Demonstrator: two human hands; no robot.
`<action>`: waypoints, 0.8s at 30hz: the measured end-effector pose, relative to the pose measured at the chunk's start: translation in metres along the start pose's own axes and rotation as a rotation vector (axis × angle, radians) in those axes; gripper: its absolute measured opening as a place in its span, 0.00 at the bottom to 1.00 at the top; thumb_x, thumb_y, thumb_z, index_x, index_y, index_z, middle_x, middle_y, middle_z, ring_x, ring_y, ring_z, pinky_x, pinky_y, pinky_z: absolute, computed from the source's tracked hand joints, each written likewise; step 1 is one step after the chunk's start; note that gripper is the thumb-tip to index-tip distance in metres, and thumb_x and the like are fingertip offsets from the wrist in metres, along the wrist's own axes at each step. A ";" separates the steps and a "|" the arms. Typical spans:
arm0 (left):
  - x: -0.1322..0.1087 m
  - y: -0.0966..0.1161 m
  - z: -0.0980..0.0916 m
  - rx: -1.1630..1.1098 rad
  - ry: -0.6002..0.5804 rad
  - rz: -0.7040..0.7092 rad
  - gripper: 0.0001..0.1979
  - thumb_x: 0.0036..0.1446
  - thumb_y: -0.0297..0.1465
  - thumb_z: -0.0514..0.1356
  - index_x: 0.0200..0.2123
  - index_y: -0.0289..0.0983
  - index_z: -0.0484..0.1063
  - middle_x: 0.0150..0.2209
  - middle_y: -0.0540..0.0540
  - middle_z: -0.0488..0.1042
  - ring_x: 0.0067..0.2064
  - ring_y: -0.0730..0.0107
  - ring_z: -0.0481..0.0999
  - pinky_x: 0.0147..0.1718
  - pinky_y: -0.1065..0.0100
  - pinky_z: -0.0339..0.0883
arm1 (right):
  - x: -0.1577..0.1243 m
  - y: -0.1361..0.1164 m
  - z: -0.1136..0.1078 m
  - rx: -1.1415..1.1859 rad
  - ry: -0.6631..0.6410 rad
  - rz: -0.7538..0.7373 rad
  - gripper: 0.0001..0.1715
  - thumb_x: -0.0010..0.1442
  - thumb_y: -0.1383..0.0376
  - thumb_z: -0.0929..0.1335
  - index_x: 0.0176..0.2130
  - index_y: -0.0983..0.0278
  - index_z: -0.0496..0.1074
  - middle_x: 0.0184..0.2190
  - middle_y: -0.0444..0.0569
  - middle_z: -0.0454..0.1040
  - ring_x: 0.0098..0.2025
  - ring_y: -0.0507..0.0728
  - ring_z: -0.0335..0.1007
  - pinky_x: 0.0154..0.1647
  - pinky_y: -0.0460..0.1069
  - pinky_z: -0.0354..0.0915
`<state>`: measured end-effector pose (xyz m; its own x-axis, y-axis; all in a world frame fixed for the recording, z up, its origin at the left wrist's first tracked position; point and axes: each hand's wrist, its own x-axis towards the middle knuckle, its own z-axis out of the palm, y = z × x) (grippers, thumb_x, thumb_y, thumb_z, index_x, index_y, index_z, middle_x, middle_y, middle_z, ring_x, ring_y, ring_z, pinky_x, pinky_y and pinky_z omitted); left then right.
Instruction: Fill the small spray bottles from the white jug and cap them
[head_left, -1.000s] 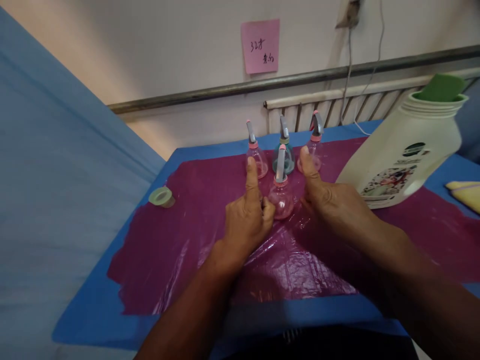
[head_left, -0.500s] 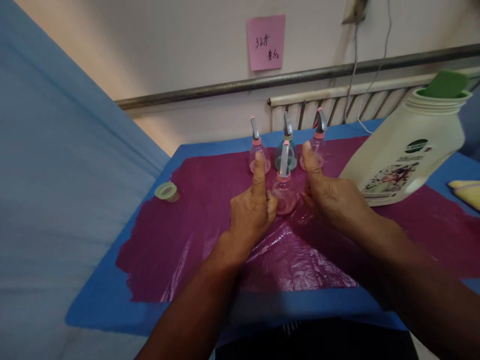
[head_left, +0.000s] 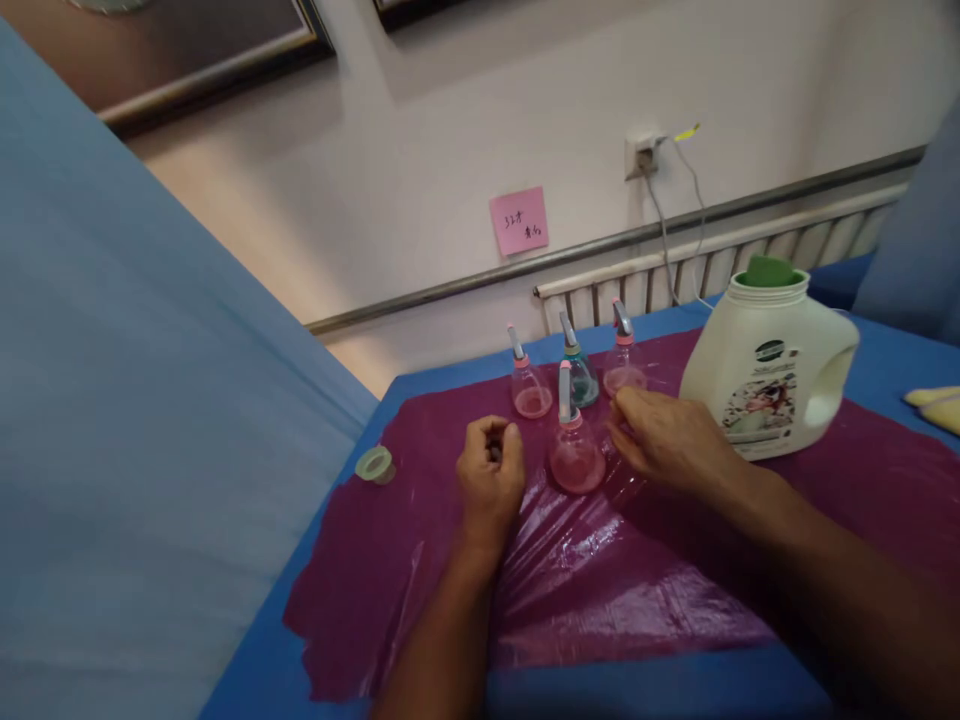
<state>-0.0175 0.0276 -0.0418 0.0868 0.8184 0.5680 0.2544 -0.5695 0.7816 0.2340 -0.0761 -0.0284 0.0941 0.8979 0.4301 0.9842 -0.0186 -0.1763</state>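
Note:
Several small clear spray bottles stand on a purple plastic sheet [head_left: 420,560]. The nearest pink bottle [head_left: 575,455] sits between my hands. Behind it stand a pink bottle [head_left: 529,392], a teal bottle [head_left: 579,375] and another pink bottle [head_left: 622,368]. My left hand [head_left: 491,478] rests on the sheet left of the nearest bottle, curled into a loose fist with nothing visible in it. My right hand [head_left: 667,440] lies on the sheet right of that bottle, fingers curled down and holding nothing, fingertips close to the back right bottle.
A large white detergent jug [head_left: 765,365] with a green cap stands right of the bottles. A pale green ring-shaped cap [head_left: 374,464] lies at the sheet's left edge. A yellow cloth [head_left: 937,405] is at far right. Blue cloth covers the table; a radiator and a pink note are behind.
Both thumbs were raised beside the nearest bottle; now they are folded down and the hands rest lower on the sheet. The camera has tilted up and back, showing more wall.

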 end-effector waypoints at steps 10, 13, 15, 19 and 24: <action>0.042 -0.015 -0.023 -0.369 0.151 -0.174 0.30 0.69 0.54 0.67 0.24 0.40 0.66 0.22 0.54 0.65 0.22 0.75 0.59 0.22 0.72 0.52 | 0.014 0.019 0.001 0.021 0.646 -0.259 0.27 0.80 0.59 0.68 0.28 0.59 0.62 0.23 0.41 0.67 0.25 0.51 0.60 0.31 0.52 0.50; 0.054 -0.015 -0.030 -0.545 0.151 -0.270 0.29 0.68 0.55 0.67 0.27 0.41 0.64 0.23 0.55 0.67 0.19 0.76 0.60 0.19 0.72 0.50 | 0.001 0.033 -0.013 0.048 0.623 -0.243 0.30 0.80 0.53 0.69 0.27 0.59 0.62 0.22 0.41 0.67 0.23 0.51 0.59 0.31 0.52 0.50; 0.060 -0.014 -0.034 -0.657 0.136 -0.331 0.27 0.69 0.54 0.66 0.29 0.42 0.62 0.24 0.56 0.67 0.18 0.77 0.60 0.19 0.72 0.51 | -0.020 0.044 -0.019 0.105 0.544 -0.219 0.31 0.80 0.51 0.68 0.26 0.59 0.62 0.21 0.41 0.67 0.23 0.51 0.60 0.31 0.51 0.51; 0.066 -0.008 -0.039 -0.827 0.102 -0.434 0.24 0.77 0.47 0.58 0.29 0.42 0.61 0.23 0.55 0.66 0.17 0.77 0.59 0.18 0.72 0.50 | -0.081 0.060 -0.023 0.274 0.300 -0.058 0.32 0.80 0.48 0.65 0.26 0.59 0.64 0.21 0.42 0.67 0.23 0.51 0.64 0.30 0.51 0.52; 0.069 0.004 -0.044 -0.950 0.084 -0.483 0.26 0.83 0.41 0.48 0.28 0.41 0.62 0.23 0.54 0.64 0.17 0.76 0.58 0.18 0.71 0.47 | -0.144 0.087 -0.020 0.480 0.078 0.384 0.39 0.75 0.33 0.61 0.28 0.59 0.64 0.23 0.44 0.67 0.26 0.55 0.64 0.30 0.51 0.58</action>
<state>-0.0528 0.0780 0.0119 0.1014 0.9860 0.1324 -0.6141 -0.0427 0.7881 0.3089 -0.2158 -0.0876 0.4570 0.8311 0.3170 0.7022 -0.1183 -0.7021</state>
